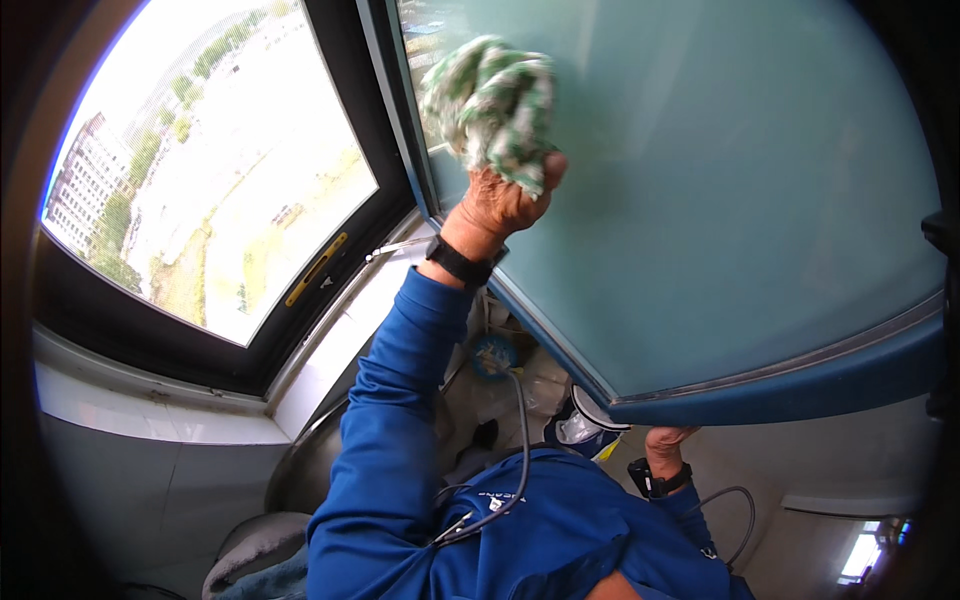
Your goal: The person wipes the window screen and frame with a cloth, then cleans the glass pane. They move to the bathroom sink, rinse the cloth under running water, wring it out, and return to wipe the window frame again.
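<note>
Head: frosted pane (700, 200) beside window (215, 160), cloth (490, 100) pressed.

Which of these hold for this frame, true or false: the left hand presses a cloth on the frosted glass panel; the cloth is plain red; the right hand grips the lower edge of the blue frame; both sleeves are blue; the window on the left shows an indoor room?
1. The left hand presses a cloth on the frosted glass panel. True.
2. The cloth is plain red. False: it is green and white, bunched up.
3. The right hand grips the lower edge of the blue frame. True, as far as shows; its fingers go under the edge.
4. Both sleeves are blue. True.
5. The window on the left shows an indoor room. False: it shows buildings, trees and open ground far below.
</note>
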Available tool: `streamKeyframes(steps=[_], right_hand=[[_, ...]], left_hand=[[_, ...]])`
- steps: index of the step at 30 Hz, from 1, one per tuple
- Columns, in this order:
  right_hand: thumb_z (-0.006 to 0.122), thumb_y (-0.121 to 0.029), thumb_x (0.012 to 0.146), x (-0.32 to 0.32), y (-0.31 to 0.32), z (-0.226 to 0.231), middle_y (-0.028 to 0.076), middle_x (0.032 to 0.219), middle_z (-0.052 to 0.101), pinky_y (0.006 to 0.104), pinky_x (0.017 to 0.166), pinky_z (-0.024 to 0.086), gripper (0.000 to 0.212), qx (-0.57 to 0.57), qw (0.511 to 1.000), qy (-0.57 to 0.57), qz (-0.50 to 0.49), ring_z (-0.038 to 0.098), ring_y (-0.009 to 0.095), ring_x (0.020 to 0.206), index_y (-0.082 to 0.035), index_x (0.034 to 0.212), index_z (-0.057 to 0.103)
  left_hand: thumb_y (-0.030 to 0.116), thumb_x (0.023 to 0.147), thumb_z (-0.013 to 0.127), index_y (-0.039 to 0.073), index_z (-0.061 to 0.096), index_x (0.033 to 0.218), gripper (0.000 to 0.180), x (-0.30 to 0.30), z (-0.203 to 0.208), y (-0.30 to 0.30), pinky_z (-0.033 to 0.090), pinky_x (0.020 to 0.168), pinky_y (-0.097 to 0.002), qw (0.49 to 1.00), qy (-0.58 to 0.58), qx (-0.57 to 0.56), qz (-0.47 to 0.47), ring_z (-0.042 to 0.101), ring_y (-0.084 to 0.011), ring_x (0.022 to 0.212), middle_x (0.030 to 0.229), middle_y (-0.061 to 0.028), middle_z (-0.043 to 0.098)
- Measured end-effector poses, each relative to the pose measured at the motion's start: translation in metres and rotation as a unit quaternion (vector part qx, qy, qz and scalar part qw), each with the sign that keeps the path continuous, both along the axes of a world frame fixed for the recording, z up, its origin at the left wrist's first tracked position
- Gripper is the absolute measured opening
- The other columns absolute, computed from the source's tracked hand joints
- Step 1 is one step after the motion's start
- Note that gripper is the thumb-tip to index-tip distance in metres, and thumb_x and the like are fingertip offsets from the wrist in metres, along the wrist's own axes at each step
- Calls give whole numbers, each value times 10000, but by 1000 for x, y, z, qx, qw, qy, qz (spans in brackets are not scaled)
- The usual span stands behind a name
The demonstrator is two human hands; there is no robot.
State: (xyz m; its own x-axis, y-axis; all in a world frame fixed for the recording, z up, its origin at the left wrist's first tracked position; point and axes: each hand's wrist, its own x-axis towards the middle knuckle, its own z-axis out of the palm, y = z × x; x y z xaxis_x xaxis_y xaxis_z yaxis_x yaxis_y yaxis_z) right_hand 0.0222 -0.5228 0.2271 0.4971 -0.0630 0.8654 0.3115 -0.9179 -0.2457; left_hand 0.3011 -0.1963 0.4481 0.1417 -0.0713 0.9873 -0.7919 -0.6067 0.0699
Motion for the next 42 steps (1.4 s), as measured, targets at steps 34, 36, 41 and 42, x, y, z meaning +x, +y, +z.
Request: streamKeyframes(steps=[34,36,41,42], right_hand=[[344,-435,1084,11,12,23,240,1216,656,513,954,482,577,98,995,14,31,628,424,1069,44,1253,618],[339,-434,1083,13,11,21,243,1215,657,513,955,482,580,66,998,-13,14,628,429,1071,45,1254,618],[331,-433,1081,13,8,15,248,1221,659,515,970,476,589,74,997,0,9,626,435,1088,46,1267,619],[335,-430,1080,14,8,15,248,1224,658,516,977,474,586,89,996,3,2,625,436,1093,47,1272,617]], left_hand=[[387,1089,477,-37,557,1166,438,-50,-192,-32,425,993,-401,794,448,-395,-111,534,-283,1078,1107,-141,586],[364,1081,491,-56,535,1267,462,-76,-226,-47,384,1078,-412,753,511,-387,-150,516,-327,1198,1232,-186,581],[328,1014,595,-109,256,1519,749,-145,-215,-90,221,1229,-445,907,372,-178,-79,316,-401,1451,1511,-295,347],[335,1006,587,-110,195,1546,802,-152,-200,-95,151,1243,-518,897,336,-218,-188,262,-442,1476,1571,-339,245]])
